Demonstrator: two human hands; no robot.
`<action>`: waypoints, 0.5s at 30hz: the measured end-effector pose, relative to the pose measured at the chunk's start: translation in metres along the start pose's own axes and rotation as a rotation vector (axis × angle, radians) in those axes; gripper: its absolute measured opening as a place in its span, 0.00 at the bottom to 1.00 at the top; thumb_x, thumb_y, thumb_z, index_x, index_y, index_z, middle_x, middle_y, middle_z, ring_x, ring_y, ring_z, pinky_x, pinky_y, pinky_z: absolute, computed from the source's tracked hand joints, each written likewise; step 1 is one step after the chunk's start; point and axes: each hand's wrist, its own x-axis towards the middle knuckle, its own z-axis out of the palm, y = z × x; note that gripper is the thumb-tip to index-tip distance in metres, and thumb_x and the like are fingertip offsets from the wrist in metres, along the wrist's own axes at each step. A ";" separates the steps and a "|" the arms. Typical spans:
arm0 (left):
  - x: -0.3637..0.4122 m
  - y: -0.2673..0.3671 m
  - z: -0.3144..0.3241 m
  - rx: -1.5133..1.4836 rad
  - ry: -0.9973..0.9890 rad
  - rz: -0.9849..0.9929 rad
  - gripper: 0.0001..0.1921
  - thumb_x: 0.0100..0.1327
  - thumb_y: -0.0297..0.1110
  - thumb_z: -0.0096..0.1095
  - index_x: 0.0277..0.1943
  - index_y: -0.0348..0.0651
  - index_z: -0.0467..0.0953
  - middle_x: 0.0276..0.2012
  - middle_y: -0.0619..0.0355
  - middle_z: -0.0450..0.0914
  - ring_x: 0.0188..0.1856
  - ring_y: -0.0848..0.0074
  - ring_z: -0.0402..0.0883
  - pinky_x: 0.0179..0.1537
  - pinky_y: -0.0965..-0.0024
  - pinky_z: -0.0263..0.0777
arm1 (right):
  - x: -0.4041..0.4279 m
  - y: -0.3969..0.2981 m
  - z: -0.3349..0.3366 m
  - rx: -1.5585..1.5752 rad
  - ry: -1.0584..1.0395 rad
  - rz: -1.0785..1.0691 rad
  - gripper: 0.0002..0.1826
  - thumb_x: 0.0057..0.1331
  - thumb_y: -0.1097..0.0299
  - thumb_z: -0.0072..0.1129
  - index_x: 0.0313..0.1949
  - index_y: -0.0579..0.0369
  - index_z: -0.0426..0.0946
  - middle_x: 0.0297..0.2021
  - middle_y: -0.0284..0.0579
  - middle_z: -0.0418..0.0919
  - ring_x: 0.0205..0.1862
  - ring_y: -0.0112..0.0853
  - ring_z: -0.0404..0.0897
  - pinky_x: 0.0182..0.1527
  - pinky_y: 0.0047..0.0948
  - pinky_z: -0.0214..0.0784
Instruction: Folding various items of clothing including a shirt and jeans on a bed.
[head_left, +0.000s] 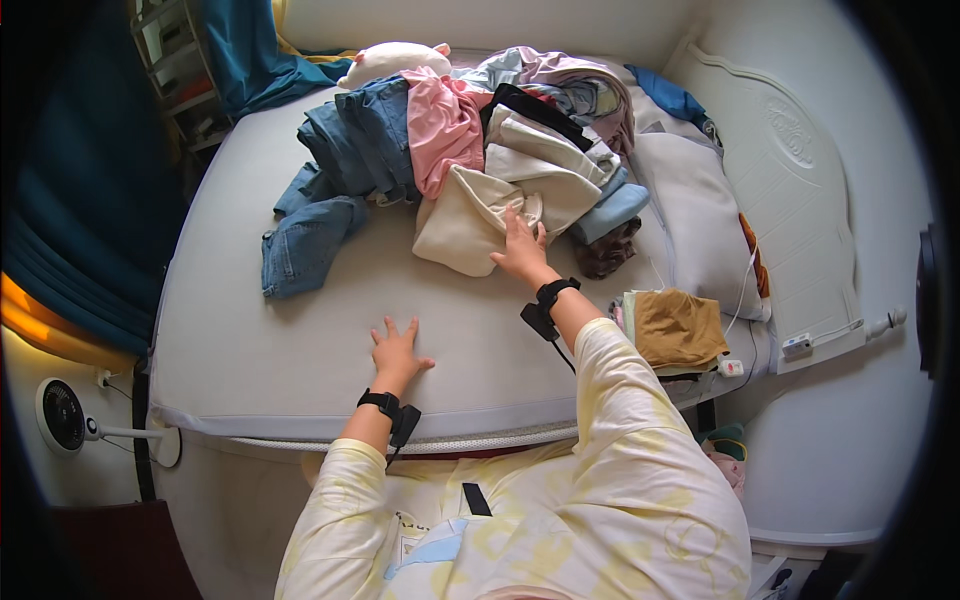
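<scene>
Palm down with its fingers spread, my left hand (397, 355) is over the front part of the mattress (247, 360) and holds nothing. My right hand (523, 246) reaches onto a cream garment (461, 225), its fingers apart on the cloth near a gathered fold. Behind that garment lies a heap of clothes: a pink garment (446, 124), blue denim (360, 139), a black piece (536, 112) and more cream cloth (559, 184). A single denim leg (307, 247) sticks out toward the left. Rolled light blue cloth (615, 210) and a dark brown bundle (609, 251) lie right of my right hand.
A folded stack topped by a mustard cloth (677, 326) sits at the right edge, beside a white power adapter (730, 368) with cables. A grey pillow (690, 217) leans by the white headboard (787, 187). A plush pillow (397, 61) lies at the back; a fan (61, 416) stands left.
</scene>
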 end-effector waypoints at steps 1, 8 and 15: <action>0.000 -0.004 0.000 0.002 0.000 -0.007 0.52 0.40 0.58 0.76 0.69 0.70 0.53 0.71 0.44 0.46 0.67 0.35 0.51 0.52 0.45 0.70 | 0.002 -0.005 -0.006 0.082 -0.272 0.120 0.53 0.54 0.58 0.63 0.71 0.54 0.38 0.55 0.52 0.73 0.60 0.41 0.69 0.69 0.48 0.32; 0.006 -0.012 0.014 -0.133 0.085 -0.024 0.43 0.51 0.54 0.67 0.69 0.63 0.55 0.69 0.43 0.52 0.67 0.40 0.55 0.57 0.44 0.65 | -0.119 -0.058 0.061 -0.025 -0.653 -0.341 0.15 0.53 0.68 0.50 0.39 0.51 0.81 0.38 0.50 0.82 0.48 0.44 0.79 0.64 0.66 0.34; -0.004 0.053 -0.011 -0.335 0.476 0.687 0.36 0.53 0.47 0.66 0.63 0.41 0.64 0.61 0.41 0.65 0.65 0.56 0.61 0.65 0.54 0.56 | -0.203 -0.040 0.030 -0.012 -0.847 -0.536 0.14 0.54 0.62 0.53 0.40 0.45 0.80 0.36 0.44 0.83 0.46 0.41 0.79 0.61 0.65 0.38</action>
